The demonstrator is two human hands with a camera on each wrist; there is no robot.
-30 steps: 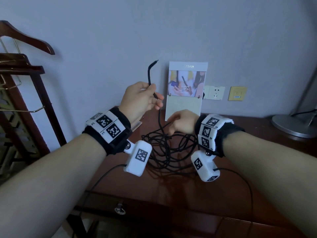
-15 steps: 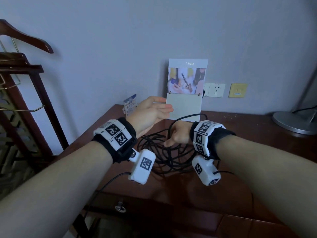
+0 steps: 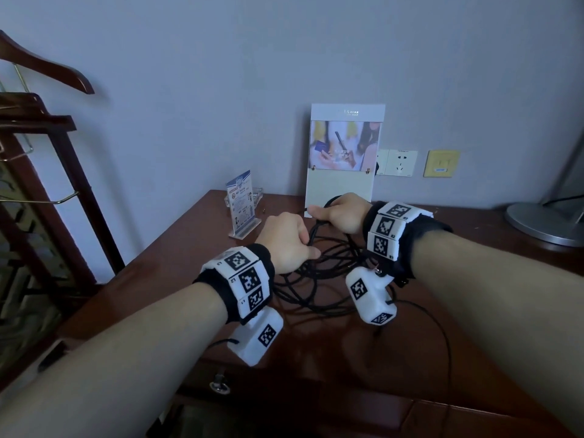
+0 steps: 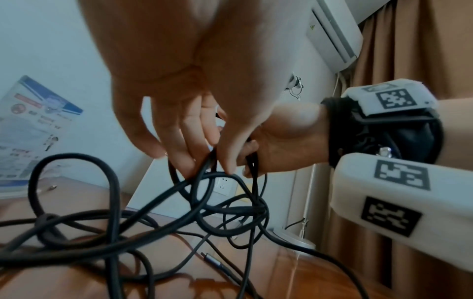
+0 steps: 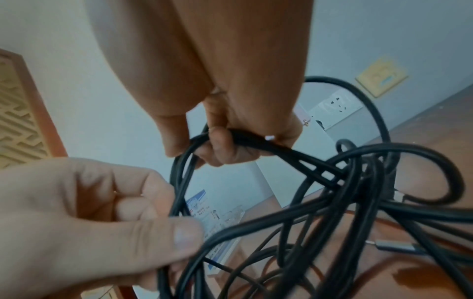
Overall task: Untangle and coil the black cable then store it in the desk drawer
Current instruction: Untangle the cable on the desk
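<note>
— On the surface (image 3: 177, 270), item one?
— Black cable (image 3: 319, 279): a tangled heap of loops lying on the dark wood between the two wrists, several strands lifted off it toward the hands. A metal-tipped plug end (image 4: 213, 261) rests flat on the wood under the tangle.

— Left hand (image 3: 286, 240)?
— Fingers curled down into the strands, thumb and fingertips (image 4: 227, 159) pinching a few of them just above the heap.

— Right hand (image 3: 343, 214)?
— Closed in a fist round a bundle of cable loops, fingers (image 5: 225, 149) wrapped over the strands, held slightly higher and farther back than the left. The two hands are close together, joined by the same strands.

— Drawer?
— Drawer front (image 3: 284, 403) along the near edge of the surface, with a small metal pull (image 3: 219, 382); closed, as far as the head view shows.

— Other entries?
— Small leaflet stand (image 3: 242, 205) upright at the back left. Tall white display card (image 3: 343, 159) leaning on the wall behind the right hand. White wall socket (image 3: 401, 162) and yellow wall plate (image 3: 441, 163) to its right. Round metal lamp base (image 3: 546, 221) at far right. Wooden clothes stand (image 3: 38, 128) at far left.
</note>
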